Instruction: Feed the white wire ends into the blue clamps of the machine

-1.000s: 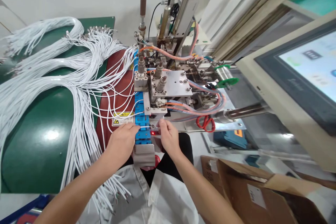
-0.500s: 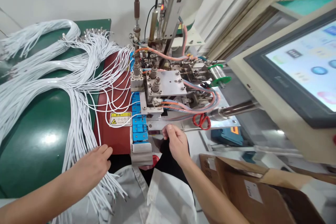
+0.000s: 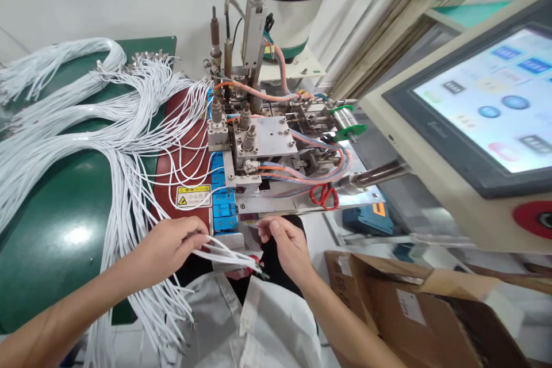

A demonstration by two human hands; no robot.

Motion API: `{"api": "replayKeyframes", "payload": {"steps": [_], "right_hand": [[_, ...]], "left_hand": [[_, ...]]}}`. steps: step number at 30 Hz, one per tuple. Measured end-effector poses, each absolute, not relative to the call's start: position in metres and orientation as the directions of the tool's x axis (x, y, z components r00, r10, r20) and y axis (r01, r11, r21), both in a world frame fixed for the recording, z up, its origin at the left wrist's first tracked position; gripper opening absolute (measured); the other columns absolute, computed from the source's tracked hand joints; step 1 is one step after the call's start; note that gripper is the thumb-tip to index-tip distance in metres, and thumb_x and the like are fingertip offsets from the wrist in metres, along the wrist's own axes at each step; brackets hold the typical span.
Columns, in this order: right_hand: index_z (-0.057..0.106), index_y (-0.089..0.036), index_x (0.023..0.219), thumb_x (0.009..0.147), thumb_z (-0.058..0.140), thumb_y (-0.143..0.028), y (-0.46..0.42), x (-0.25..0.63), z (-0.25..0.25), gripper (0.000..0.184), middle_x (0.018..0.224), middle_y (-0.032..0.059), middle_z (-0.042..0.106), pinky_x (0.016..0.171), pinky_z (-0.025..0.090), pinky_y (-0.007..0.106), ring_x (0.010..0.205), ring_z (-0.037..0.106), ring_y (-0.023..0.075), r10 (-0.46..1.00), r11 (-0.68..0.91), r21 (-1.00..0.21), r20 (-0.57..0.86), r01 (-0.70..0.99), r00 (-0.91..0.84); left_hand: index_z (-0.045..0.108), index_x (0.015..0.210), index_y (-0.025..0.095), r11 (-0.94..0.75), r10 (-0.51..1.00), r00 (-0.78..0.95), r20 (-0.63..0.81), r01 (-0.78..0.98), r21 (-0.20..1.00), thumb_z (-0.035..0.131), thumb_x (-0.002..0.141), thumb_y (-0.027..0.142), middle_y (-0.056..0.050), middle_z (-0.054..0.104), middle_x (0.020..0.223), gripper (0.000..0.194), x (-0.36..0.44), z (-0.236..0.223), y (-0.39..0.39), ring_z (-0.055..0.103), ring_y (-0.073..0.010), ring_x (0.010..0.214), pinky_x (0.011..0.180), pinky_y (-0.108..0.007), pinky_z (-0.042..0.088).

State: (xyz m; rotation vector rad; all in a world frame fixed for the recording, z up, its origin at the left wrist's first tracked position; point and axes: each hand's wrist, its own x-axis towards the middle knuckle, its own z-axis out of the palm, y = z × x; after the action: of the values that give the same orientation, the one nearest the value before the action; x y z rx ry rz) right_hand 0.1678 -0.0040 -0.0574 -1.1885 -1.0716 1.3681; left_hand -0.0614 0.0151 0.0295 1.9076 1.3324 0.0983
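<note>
My left hand (image 3: 183, 241) is closed round several white cables (image 3: 226, 254), whose stripped, dark ends point right over my lap. More white cables (image 3: 129, 207) hang in a thick bundle beside that wrist. Just right of the blue clamp blocks (image 3: 225, 210), my right hand (image 3: 282, 238) is closed with curled fingers. Whether anything sits between its fingertips I cannot make out. A few single cables run across the red plate (image 3: 166, 178) into the blue blocks of the machine (image 3: 267, 138).
The cables spread over a green table (image 3: 56, 230) at left. A touch-screen panel (image 3: 487, 98) juts in from the right. Red-handled scissors (image 3: 324, 196) and a green wire spool (image 3: 346, 122) lie on the machine. An open cardboard box (image 3: 414, 310) stands at lower right.
My left hand has lifted and moved right, bringing several cable ends with it. My right hand has shifted slightly down. The machine's upright head has moved, and the view has turned slightly right.
</note>
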Motion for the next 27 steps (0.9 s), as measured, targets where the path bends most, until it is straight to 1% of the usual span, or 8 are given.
{"api": "replayKeyframes", "payload": {"steps": [5, 9, 11, 13, 17, 19, 23, 27], "right_hand": [[0.065, -0.018, 0.094, 0.081, 0.044, -0.053, -0.013, 0.171, -0.047, 0.043, 0.073, 0.006, 0.061, 0.056, 0.043, 0.027, 0.059, 0.051, 0.0137, 0.985, -0.034, -0.979, 0.002, -0.203, -0.174], [0.069, -0.018, 0.078, 0.074, 0.062, -0.032, -0.018, 0.178, -0.031, 0.016, 0.068, 0.0052, 0.064, 0.058, 0.045, 0.025, 0.059, 0.055, 0.0134, 0.866, 0.123, -0.992, 0.095, 0.024, -0.491], [0.07, -0.018, 0.07, 0.076, 0.06, -0.029, -0.022, 0.18, -0.026, 0.015, 0.059, 0.0031, 0.064, 0.055, 0.044, 0.022, 0.053, 0.055, 0.0116, 0.689, 0.127, -0.992, 0.071, 0.024, -0.721], [0.07, -0.018, 0.07, 0.076, 0.06, -0.03, -0.025, 0.179, -0.027, 0.016, 0.057, 0.0022, 0.065, 0.053, 0.044, 0.02, 0.051, 0.055, 0.0107, 0.625, 0.098, -0.995, 0.034, 0.036, -0.78], [0.068, -0.019, 0.083, 0.076, 0.058, -0.028, -0.02, 0.167, -0.033, 0.016, 0.066, 0.0026, 0.065, 0.053, 0.045, 0.022, 0.056, 0.057, 0.0118, 0.961, -0.054, -0.996, -0.072, 0.077, -0.265], [0.067, -0.02, 0.089, 0.075, 0.059, -0.027, -0.013, 0.159, -0.035, 0.018, 0.073, 0.0031, 0.065, 0.054, 0.046, 0.023, 0.059, 0.057, 0.0125, 0.995, -0.096, -0.995, -0.096, -0.012, -0.036], [0.065, -0.019, 0.07, 0.074, 0.06, -0.024, -0.001, 0.148, -0.03, 0.008, 0.07, 0.0027, 0.061, 0.06, 0.046, 0.026, 0.064, 0.056, 0.0139, 0.998, 0.025, -1.0, 0.024, -0.016, 0.06], [0.062, -0.019, 0.066, 0.075, 0.057, -0.022, 0.001, 0.145, -0.023, 0.011, 0.066, 0.0018, 0.057, 0.061, 0.045, 0.027, 0.063, 0.053, 0.0139, 0.997, 0.066, -0.996, 0.067, 0.06, 0.027]], "left_hand": [[0.056, 0.086, 0.022, -0.09, 0.887, 0.367, -0.281, 0.733, 0.674, 0.039, 0.086, 0.028, 0.002, 0.063, 0.077, 0.018, -0.047, 0.018, 0.011, 0.058, -0.0132, 0.068, 0.063, -0.022, 0.041], [0.05, 0.085, 0.021, 0.024, 0.907, 0.287, -0.308, 0.695, 0.718, 0.035, 0.088, 0.029, 0.004, 0.057, 0.064, 0.017, -0.057, 0.014, 0.008, 0.056, -0.0115, 0.053, 0.054, -0.023, 0.041], [0.047, 0.089, 0.022, 0.13, 0.943, 0.161, -0.291, 0.625, 0.77, 0.033, 0.089, 0.03, 0.004, 0.055, 0.064, 0.016, -0.062, 0.012, 0.006, 0.055, -0.0106, 0.05, 0.051, -0.022, 0.042], [0.045, 0.094, 0.022, 0.181, 0.96, 0.083, -0.269, 0.552, 0.814, 0.033, 0.089, 0.032, 0.004, 0.054, 0.067, 0.016, -0.063, 0.009, 0.003, 0.055, -0.0103, 0.051, 0.051, -0.022, 0.044], [0.052, 0.097, 0.021, 0.094, 0.967, 0.145, -0.208, 0.557, 0.825, 0.038, 0.088, 0.031, 0.001, 0.058, 0.072, 0.019, -0.052, 0.002, -0.002, 0.057, -0.0112, 0.06, 0.058, -0.023, 0.047], [0.057, 0.095, 0.021, -0.001, 0.969, 0.2, -0.146, 0.593, 0.805, 0.041, 0.087, 0.028, -0.001, 0.061, 0.078, 0.02, -0.04, 0.0, -0.002, 0.059, -0.0121, 0.067, 0.064, -0.024, 0.047], [0.063, 0.093, 0.02, -0.16, 0.948, 0.316, -0.043, 0.586, 0.794, 0.043, 0.085, 0.026, -0.005, 0.064, 0.088, 0.022, -0.016, 0.0, -0.001, 0.06, -0.0154, 0.079, 0.072, -0.026, 0.047], [0.058, 0.108, 0.02, -0.064, 0.963, 0.253, -0.09, 0.542, 0.838, 0.045, 0.085, 0.028, -0.004, 0.067, 0.086, 0.028, -0.001, -0.001, -0.001, 0.061, -0.0144, 0.075, 0.072, -0.025, 0.047]]}}
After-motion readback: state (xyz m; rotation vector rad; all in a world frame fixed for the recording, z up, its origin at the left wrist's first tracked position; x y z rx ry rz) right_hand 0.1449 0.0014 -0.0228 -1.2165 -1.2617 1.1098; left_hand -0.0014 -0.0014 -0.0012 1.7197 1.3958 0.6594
